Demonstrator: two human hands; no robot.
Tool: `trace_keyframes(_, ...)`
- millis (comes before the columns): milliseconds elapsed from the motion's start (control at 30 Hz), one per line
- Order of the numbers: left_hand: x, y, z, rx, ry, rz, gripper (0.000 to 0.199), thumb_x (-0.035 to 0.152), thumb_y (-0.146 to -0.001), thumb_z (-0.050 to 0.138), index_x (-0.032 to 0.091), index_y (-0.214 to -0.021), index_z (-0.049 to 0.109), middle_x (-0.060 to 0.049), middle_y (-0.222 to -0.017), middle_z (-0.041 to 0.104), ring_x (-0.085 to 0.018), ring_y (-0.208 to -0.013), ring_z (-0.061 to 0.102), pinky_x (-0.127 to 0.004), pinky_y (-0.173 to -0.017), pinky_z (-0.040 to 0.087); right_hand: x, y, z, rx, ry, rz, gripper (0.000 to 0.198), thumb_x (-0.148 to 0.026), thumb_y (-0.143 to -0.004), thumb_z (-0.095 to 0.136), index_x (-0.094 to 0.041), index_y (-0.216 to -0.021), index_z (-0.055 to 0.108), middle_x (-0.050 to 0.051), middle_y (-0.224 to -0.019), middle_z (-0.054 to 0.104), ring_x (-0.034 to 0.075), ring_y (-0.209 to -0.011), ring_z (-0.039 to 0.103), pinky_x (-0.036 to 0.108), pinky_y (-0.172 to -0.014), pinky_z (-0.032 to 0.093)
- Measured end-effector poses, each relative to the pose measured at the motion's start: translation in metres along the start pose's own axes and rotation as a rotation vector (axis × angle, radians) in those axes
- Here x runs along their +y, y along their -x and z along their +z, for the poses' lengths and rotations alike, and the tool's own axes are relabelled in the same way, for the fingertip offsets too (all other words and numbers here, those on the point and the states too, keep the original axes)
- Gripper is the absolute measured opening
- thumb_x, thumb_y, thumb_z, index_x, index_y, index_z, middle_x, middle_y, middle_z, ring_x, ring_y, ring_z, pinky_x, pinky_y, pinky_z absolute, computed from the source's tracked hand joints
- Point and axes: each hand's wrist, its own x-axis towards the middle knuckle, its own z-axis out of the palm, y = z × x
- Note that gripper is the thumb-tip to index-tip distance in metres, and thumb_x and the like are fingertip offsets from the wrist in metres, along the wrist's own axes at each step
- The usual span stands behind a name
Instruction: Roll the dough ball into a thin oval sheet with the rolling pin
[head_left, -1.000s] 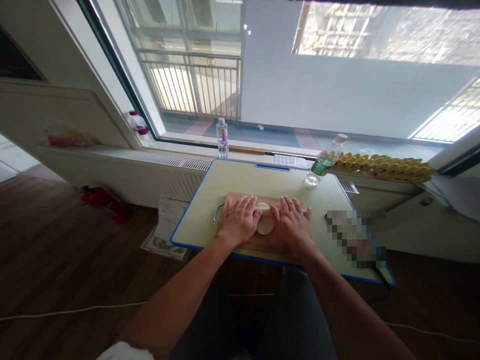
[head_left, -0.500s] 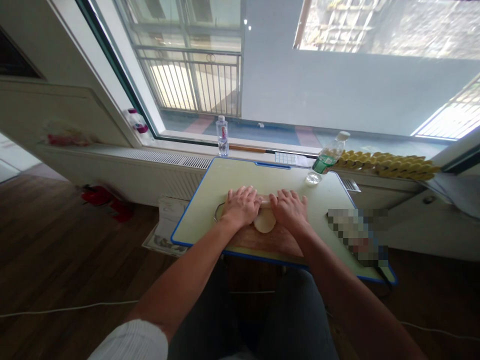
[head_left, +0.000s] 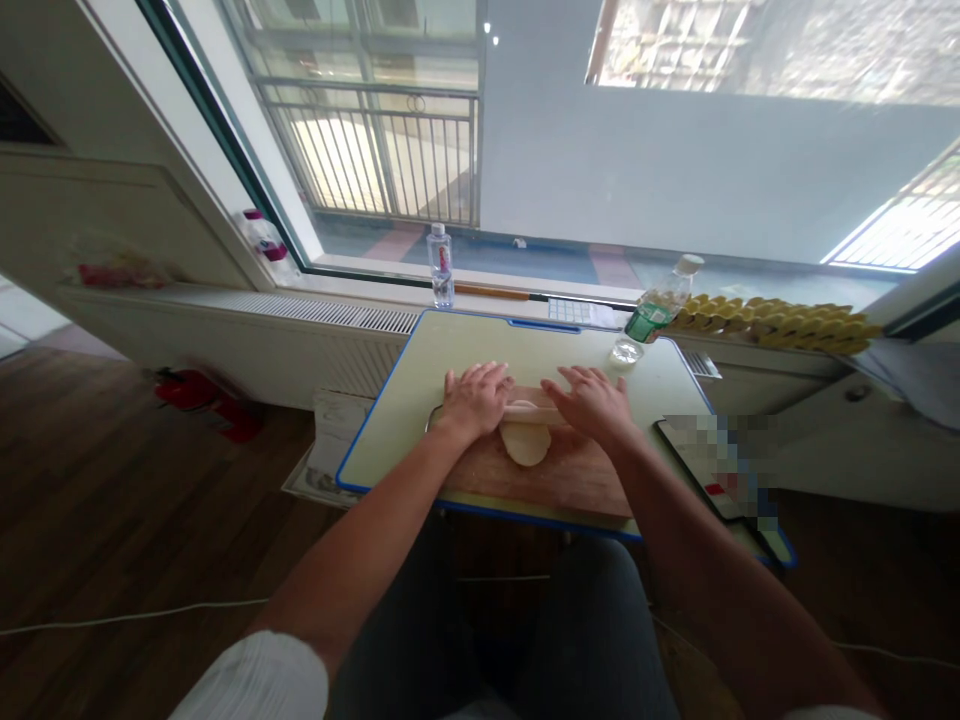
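Note:
A pale rolling pin [head_left: 529,412] lies crosswise on a wooden cutting board [head_left: 551,488]. Under it is a flat piece of dough [head_left: 526,447], its rounded near part showing and its far part partly covered by the pin. My left hand [head_left: 476,398] rests over the pin's left end, fingers stretched forward. Over the right end lies my right hand [head_left: 596,403], palm down with its fingers out straight and spread. Both ends of the pin are hidden beneath my hands. A metal handle [head_left: 433,416] shows at the board's left side.
The board sits on a small blue-edged table [head_left: 390,400]. A green-labelled bottle [head_left: 651,318] stands at its back right, with a tablet-like device [head_left: 697,465], partly blurred, at the right. Another bottle [head_left: 442,268] is by the window. A fire extinguisher [head_left: 187,390] is at left.
My hands have moved slightly apart, the right one to the right. More of the rolling pin and board shows between them. The dough looks longer toward me.

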Motion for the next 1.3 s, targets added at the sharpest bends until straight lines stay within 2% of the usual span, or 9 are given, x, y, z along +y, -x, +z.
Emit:
trace_keyframes(133, -0.002, -0.018, -0.002, -0.087, -0.062, -0.057, 0.062, 0.053, -0.113, 0.029, 0.03, -0.167, 0.047, -0.008, -0.177, 0.041, -0.03, -0.164, 0.037, -0.07, -0.134, 0.022, 0.002, 0.004, 0.007, -0.107, 0.017, 0.021, 0.061, -0.057, -0.11, 0.036, -0.029, -0.159, 0.059, 0.01, -0.167, 0.054, 0.035, -0.152, 0.046, 0.073, -0.126, 0.028)
trace_keyframes(233, -0.004, -0.011, 0.0, -0.16, -0.11, -0.038, 0.063, 0.053, -0.112, 0.027, 0.032, -0.168, 0.045, -0.007, -0.18, 0.037, -0.032, -0.165, 0.034, -0.072, -0.134, 0.019, 0.001, 0.015, 0.009, -0.056, 0.05, 0.013, 0.062, -0.056, -0.108, 0.035, -0.029, -0.159, 0.058, 0.009, -0.166, 0.056, 0.037, -0.152, 0.044, 0.075, -0.126, 0.028)
trace_keyframes(367, -0.006, 0.004, 0.002, -0.139, -0.118, -0.038, 0.063, 0.053, -0.112, 0.021, 0.036, -0.167, 0.047, -0.005, -0.179, 0.039, -0.029, -0.165, 0.035, -0.069, -0.134, 0.019, -0.002, 0.021, 0.009, -0.003, 0.073, 0.039, 0.061, -0.056, -0.108, 0.035, -0.03, -0.157, 0.061, 0.008, -0.164, 0.058, 0.037, -0.152, 0.045, 0.075, -0.126, 0.026)
trace_keyframes(500, -0.006, 0.001, 0.0, -0.156, -0.116, -0.036, 0.062, 0.05, -0.112, 0.022, 0.035, -0.166, 0.048, -0.006, -0.178, 0.04, -0.029, -0.164, 0.035, -0.069, -0.134, 0.02, -0.002, 0.012, 0.012, 0.003, 0.029, 0.105, 0.064, -0.063, -0.106, 0.038, -0.029, -0.155, 0.063, 0.008, -0.163, 0.06, 0.036, -0.151, 0.047, 0.07, -0.128, 0.027)
trace_keyframes(733, -0.011, -0.032, -0.001, -0.209, -0.101, -0.068, 0.063, 0.057, -0.11, 0.026, 0.038, -0.165, 0.048, -0.004, -0.179, 0.039, -0.031, -0.164, 0.035, -0.068, -0.134, 0.021, 0.003, -0.021, 0.014, -0.037, -0.034, 0.133, 0.068, -0.068, -0.105, 0.041, -0.027, -0.153, 0.065, 0.011, -0.161, 0.061, 0.036, -0.15, 0.051, 0.062, -0.125, 0.034)
trace_keyframes(867, -0.012, -0.046, -0.002, -0.196, -0.1, -0.055, 0.061, 0.053, -0.109, 0.027, 0.035, -0.162, 0.052, -0.006, -0.176, 0.044, -0.032, -0.16, 0.04, -0.07, -0.132, 0.023, 0.005, -0.038, 0.014, -0.061, -0.075, 0.144, 0.07, -0.069, -0.104, 0.042, -0.023, -0.151, 0.067, 0.014, -0.158, 0.064, 0.037, -0.147, 0.054, 0.058, -0.123, 0.038)
trace_keyframes(1033, -0.007, -0.055, -0.007, -0.143, -0.124, -0.047, 0.055, 0.05, -0.11, 0.029, 0.033, -0.151, 0.062, -0.008, -0.169, 0.053, -0.034, -0.152, 0.049, -0.073, -0.13, 0.026, 0.009, -0.052, 0.018, -0.022, -0.087, 0.131, 0.065, -0.065, -0.105, 0.044, -0.02, -0.143, 0.072, 0.018, -0.151, 0.069, 0.037, -0.138, 0.062, 0.052, -0.117, 0.044)
trace_keyframes(1167, -0.005, -0.06, -0.01, -0.115, -0.149, -0.038, 0.053, 0.047, -0.11, 0.031, 0.032, -0.145, 0.067, -0.009, -0.163, 0.058, -0.034, -0.148, 0.052, -0.074, -0.129, 0.025, 0.011, -0.057, 0.021, -0.005, -0.083, 0.119, 0.063, -0.061, -0.106, 0.043, -0.018, -0.139, 0.073, 0.02, -0.145, 0.072, 0.036, -0.135, 0.065, 0.048, -0.113, 0.047)
trace_keyframes(1300, -0.005, -0.058, -0.009, -0.105, -0.145, -0.032, 0.052, 0.047, -0.11, 0.03, 0.033, -0.144, 0.067, -0.008, -0.162, 0.059, -0.033, -0.147, 0.053, -0.073, -0.129, 0.027, 0.011, -0.054, 0.021, 0.001, -0.082, 0.124, 0.063, -0.061, -0.106, 0.042, -0.018, -0.141, 0.072, 0.019, -0.148, 0.07, 0.037, -0.137, 0.064, 0.05, -0.114, 0.047)
